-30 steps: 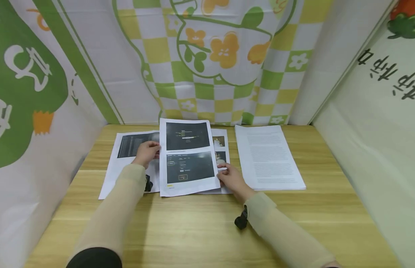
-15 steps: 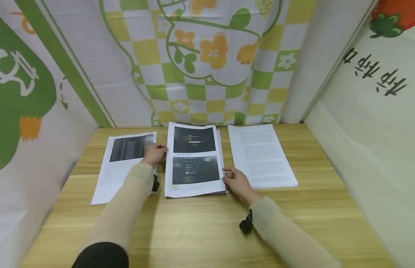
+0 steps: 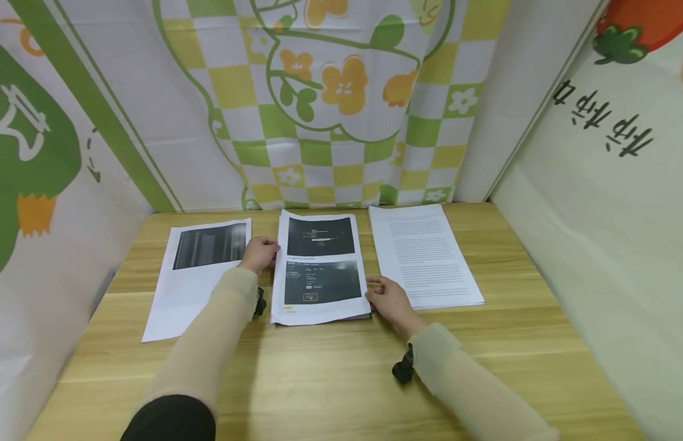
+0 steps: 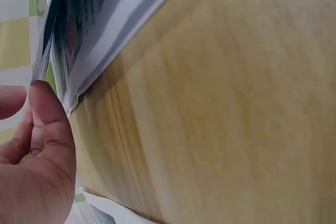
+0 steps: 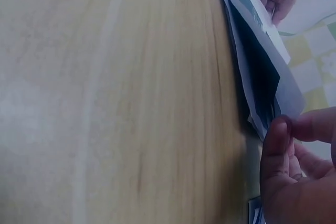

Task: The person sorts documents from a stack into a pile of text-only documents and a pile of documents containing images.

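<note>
A printed sheet point(image 3: 323, 282) with two dark screenshots lies over other sheets in the middle of the table. My left hand point(image 3: 260, 254) pinches its left edge between thumb and fingers; the left wrist view shows the fingertips point(image 4: 44, 98) on the paper's margin. At the lower right edge my right hand point(image 3: 392, 301) pinches the same sheet, which bows up above the papers beneath in the right wrist view, near the thumb point(image 5: 276, 137). The lower sheets are mostly hidden, with a thin edge showing along the bottom.
To the left lies a single sheet point(image 3: 165, 300) with a dark printed block, partly under my left forearm. A stack of text pages point(image 3: 426, 257) rests at the right. A patterned curtain point(image 3: 335, 153) hangs behind the wooden table point(image 3: 319, 380).
The screenshot sheet has come across to the right, off the left sheet and onto the middle papers, and has been lowered to line up with them. Both hands keep their pinch on it.
</note>
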`<state>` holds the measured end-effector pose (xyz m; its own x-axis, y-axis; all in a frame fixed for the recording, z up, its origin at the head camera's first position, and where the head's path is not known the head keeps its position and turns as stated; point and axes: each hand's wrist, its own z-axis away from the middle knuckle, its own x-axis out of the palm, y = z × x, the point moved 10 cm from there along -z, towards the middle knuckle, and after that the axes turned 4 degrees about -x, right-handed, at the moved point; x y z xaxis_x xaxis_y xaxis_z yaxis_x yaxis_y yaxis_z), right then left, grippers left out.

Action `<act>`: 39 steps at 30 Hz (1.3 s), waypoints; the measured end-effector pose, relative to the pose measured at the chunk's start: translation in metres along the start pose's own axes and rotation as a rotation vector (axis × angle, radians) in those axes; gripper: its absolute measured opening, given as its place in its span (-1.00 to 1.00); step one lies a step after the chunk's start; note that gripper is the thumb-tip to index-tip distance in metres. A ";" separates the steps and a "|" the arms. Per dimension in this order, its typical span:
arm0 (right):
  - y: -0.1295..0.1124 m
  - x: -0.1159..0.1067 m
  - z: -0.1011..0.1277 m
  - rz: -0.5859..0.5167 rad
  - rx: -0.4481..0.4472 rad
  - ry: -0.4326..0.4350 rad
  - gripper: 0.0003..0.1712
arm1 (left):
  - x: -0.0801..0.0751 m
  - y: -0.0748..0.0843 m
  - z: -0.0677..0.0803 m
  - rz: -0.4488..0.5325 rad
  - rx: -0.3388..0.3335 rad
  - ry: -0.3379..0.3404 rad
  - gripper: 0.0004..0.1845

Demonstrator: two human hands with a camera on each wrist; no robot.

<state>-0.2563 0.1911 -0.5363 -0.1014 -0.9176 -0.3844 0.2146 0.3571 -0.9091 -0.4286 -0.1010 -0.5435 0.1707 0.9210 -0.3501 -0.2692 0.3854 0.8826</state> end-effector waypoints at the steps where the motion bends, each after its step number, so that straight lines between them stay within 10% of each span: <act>1: 0.000 0.000 0.000 0.009 0.002 0.008 -0.55 | 0.001 0.000 0.000 -0.010 -0.002 -0.002 -0.63; 24: -0.006 0.005 -0.007 0.283 -0.041 0.011 -0.58 | -0.010 0.007 0.008 -0.282 0.030 0.105 -0.64; 39: -0.014 0.006 -0.001 0.310 -0.050 -0.028 -0.46 | 0.000 0.003 0.005 -0.297 0.000 0.020 -0.62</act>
<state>-0.2613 0.1812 -0.5259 -0.0115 -0.7680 -0.6404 0.1830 0.6280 -0.7564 -0.4246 -0.1003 -0.5388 0.2230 0.7691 -0.5990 -0.2100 0.6380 0.7409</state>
